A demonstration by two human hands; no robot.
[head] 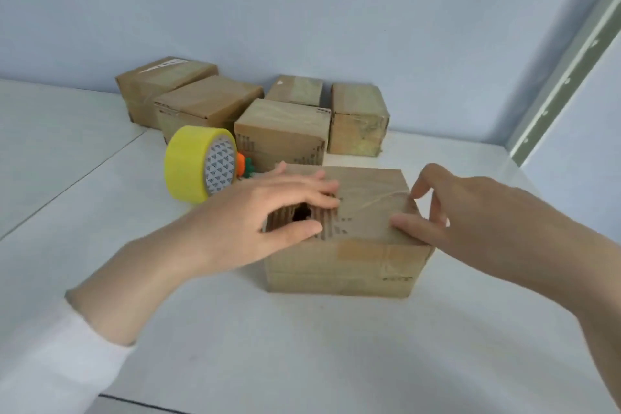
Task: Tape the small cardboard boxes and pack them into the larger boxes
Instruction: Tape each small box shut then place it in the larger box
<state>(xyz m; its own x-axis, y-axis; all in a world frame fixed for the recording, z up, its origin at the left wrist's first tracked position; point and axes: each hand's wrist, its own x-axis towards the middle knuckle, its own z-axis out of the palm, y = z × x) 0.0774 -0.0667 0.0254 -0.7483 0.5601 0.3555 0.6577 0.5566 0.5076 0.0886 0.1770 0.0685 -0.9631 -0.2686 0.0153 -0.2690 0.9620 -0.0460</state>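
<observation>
Both hands are on the box (pixel 353 262) that sits nearest on the white table (pixel 302 346). The left hand (pixel 265 208) lies across the left part of the box's top, its fingers nearly straight and pressing down around a dark torn hole, gripping nothing. The right hand (pixel 470 212) holds the box's right top edge: the thumb lies flat on the top near the front corner, the forefinger tip touches the far corner, and the other fingers curl down over the side. Whether it also pinches any tape cannot be told. A white sleeve (pixel 43 363) covers the left forearm.

Just behind the left hand a roll of yellow tape (pixel 191 168) stands on its edge, with a small orange and green object (pixel 243 168) tucked beside it. Further back, five more cardboard boxes (pixel 282 134) cluster close together against the pale blue wall (pixel 302 10), all closed.
</observation>
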